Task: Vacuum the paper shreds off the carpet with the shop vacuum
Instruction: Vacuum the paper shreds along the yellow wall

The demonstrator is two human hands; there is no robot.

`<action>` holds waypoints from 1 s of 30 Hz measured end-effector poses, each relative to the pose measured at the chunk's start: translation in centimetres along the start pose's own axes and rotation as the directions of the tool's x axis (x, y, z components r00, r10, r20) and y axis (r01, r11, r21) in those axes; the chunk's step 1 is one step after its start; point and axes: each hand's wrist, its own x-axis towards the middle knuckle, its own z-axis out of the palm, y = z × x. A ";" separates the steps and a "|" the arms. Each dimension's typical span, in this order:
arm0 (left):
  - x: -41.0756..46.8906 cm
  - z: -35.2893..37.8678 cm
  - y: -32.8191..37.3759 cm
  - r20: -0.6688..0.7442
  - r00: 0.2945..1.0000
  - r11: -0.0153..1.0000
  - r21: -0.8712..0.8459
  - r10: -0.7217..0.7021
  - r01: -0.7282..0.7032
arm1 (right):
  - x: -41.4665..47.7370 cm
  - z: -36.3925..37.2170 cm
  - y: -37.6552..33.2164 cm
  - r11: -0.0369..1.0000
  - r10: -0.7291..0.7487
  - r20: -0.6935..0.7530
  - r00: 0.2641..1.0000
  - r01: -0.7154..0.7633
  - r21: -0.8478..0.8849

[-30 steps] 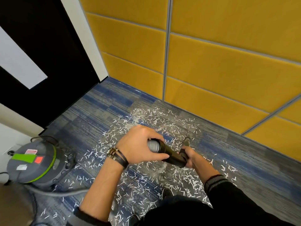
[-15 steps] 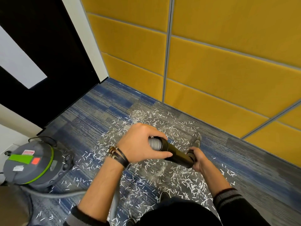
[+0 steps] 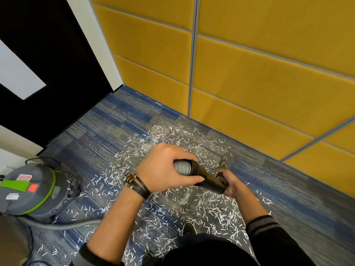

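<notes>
Grip: my left hand [image 3: 165,169] wraps the ribbed hose [image 3: 182,167], my right hand [image 3: 230,182] clasps the black wand [image 3: 208,177]. Paper shreds [image 3: 211,206] litter the carpet [image 3: 107,131] beneath; shop vacuum [image 3: 32,189] stands left.

From my end, this looked like an office or meeting room, not a home. The wall was clad in large yellow padded panels [image 3: 249,77], the fabric acoustic sort, divided by thin grey strips [image 3: 193,54]. The floor was commercial carpet [image 3: 115,127], low-pile and laid in square tiles striped blue and grey. At the left stood 1 black door [image 3: 57,54] with a pale rectangular pane [image 3: 17,73] set in it, beside a plain white frame [image 3: 99,45]. A grey shop vacuum [image 3: 38,189] with a green band sat on the carpet near that door. Short white paper shreds [image 3: 211,208] lay scattered across the tiles, which suited an office too.
</notes>
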 end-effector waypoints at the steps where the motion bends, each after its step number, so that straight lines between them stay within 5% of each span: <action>1: 0.4 0.3 -0.1 -0.022 1.000 1.000 -0.016 -0.005 0.005 | 0.0 -0.5 -0.6 1.000 -0.009 -0.001 1.000 0.009 0.011; 10: 1.9 3.4 -0.7 0.035 0.997 0.998 0.016 -0.068 0.067 | 2.8 -2.4 -1.7 0.999 0.047 -0.065 0.997 -0.048 -0.021; 18: 2.7 0.4 -2.9 -0.115 0.992 0.997 -0.047 -0.060 0.054 | 2.8 0.6 -5.1 0.998 0.004 -0.009 1.000 -0.004 -0.068; 23: 5.1 1.2 -4.5 -0.017 0.999 0.998 -0.045 -0.049 0.048 | 4.0 0.3 -5.9 0.999 0.011 -0.075 0.997 -0.013 -0.032; 30: 5.8 -4.0 -10.9 -0.050 0.994 0.995 -0.036 -0.100 0.098 | 6.1 7.9 -7.8 0.999 0.045 -0.061 0.997 -0.046 -0.028</action>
